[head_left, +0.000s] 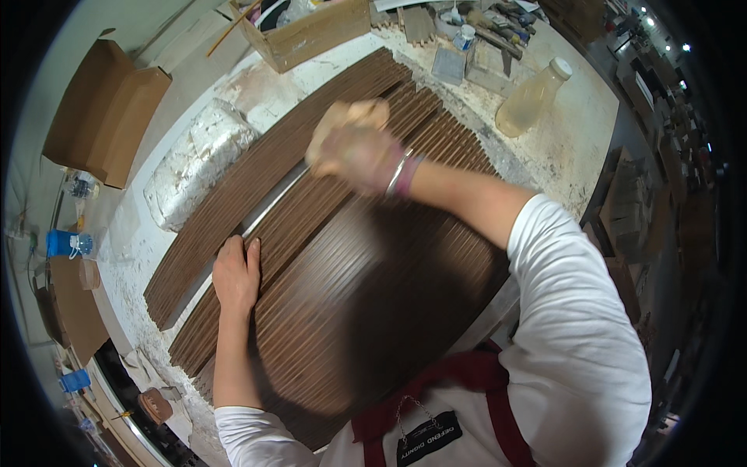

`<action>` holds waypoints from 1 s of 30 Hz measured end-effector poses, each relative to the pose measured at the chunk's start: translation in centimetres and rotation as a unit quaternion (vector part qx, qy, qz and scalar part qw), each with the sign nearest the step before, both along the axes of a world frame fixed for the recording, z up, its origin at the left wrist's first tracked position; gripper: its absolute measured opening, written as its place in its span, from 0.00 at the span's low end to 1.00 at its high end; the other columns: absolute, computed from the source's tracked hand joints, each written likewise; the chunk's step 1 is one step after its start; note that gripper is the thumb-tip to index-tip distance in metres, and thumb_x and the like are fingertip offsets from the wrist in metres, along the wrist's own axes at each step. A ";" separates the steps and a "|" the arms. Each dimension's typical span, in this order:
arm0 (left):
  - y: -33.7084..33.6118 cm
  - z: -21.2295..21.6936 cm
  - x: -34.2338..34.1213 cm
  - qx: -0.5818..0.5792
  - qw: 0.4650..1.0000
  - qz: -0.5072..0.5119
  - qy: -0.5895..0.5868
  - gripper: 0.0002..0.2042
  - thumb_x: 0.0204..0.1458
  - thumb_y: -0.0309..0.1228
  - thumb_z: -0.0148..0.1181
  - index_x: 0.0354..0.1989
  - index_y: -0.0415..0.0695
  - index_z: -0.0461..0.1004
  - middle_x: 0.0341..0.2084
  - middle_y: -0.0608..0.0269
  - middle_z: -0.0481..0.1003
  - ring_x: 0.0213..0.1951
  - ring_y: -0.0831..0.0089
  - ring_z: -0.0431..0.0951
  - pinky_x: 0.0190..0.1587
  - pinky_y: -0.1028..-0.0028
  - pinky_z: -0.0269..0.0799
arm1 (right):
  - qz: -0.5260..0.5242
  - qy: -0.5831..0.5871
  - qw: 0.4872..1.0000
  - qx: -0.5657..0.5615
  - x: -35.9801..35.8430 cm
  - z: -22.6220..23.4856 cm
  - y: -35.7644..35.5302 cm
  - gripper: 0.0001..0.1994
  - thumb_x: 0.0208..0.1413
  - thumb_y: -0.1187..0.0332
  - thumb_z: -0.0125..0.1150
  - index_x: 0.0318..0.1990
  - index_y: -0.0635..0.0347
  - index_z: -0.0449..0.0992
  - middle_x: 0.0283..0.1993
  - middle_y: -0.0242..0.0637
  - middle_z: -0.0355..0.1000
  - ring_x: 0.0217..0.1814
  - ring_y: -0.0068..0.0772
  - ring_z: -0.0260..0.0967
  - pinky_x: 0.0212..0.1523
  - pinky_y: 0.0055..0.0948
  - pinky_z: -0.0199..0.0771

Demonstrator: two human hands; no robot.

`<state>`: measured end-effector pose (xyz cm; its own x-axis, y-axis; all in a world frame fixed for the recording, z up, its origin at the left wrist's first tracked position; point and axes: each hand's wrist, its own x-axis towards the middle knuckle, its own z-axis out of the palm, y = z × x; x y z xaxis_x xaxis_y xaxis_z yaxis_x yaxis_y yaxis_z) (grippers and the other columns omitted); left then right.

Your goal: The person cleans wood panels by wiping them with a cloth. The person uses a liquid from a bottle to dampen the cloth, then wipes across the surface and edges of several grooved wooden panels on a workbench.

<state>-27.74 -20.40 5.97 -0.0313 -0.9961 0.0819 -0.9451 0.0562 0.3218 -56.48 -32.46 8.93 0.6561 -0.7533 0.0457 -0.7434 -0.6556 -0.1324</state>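
Several dark brown ribbed wooden panels lie side by side before me: a wide near panel (327,311), narrower strips beyond it, and a curved far panel (214,214). Between the far panel and the strip beside it runs a pale gap. My left hand (236,276) lies flat on the strip at this gap, fingers stretched out and holding nothing. Closed and somewhat blurred, my right hand (362,159) grips a pale tan, cloth-like pad (369,113) over the strips' far part. The pad's exact kind and its contact with the wood are hard to make out.
A foil-like wrapped bundle (198,163) sits beyond the far panel. Past the panels' right end stand a bottle of cloudy liquid (533,101), grey blocks (449,66) and scattered tools (498,35). A wooden box (315,35) and an open cardboard box (101,109) are farther back.
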 end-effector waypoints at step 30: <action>-0.7 0.4 -1.1 -0.010 1.000 0.000 -0.017 0.16 0.59 0.42 0.51 0.32 0.38 0.69 0.31 0.48 0.73 0.37 0.50 0.73 0.38 0.54 0.68 | -0.014 0.050 0.993 -0.108 -3.9 -0.6 -3.8 0.10 0.61 0.70 0.50 0.41 0.53 0.81 0.40 0.41 0.78 0.39 0.37 0.77 0.42 0.34 0.80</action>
<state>-28.85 -21.09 6.39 -0.0335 -0.9944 0.1002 -0.9553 0.0613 0.2893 -60.39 -36.28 8.32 0.6448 -0.7506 0.1440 -0.7638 -0.6399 0.0847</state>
